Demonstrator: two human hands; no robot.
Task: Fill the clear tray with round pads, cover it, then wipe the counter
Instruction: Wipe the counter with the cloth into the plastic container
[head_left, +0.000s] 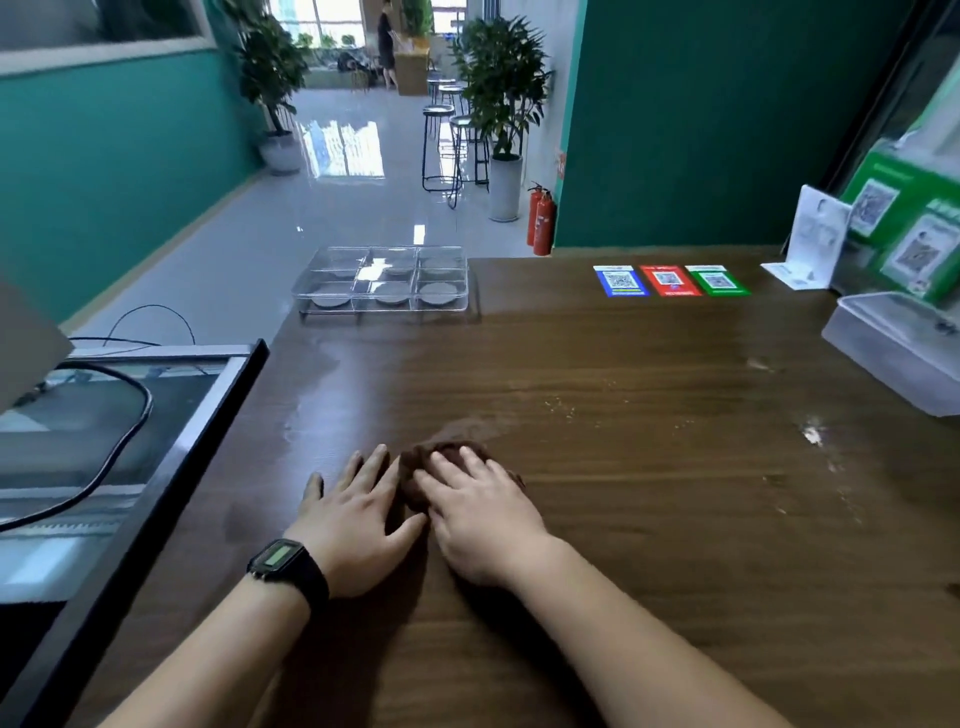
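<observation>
my right hand (480, 512) presses the brown cloth (448, 470) flat, fingers spread; my left hand (358, 512) rests flat beside it. the covered clear tray (383, 280) overhangs the tabletop (649, 415) edge, so a long sweep could knock it off.

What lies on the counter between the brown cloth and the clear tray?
In the head view, nothing stands between the brown cloth and the clear tray: only bare wooden counter with a damp sheen.

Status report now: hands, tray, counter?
Right hand presses brown cloth on counter; left hand flat beside it. Clear tray filled, covered, far edge. Crumbs remain at right.
</observation>
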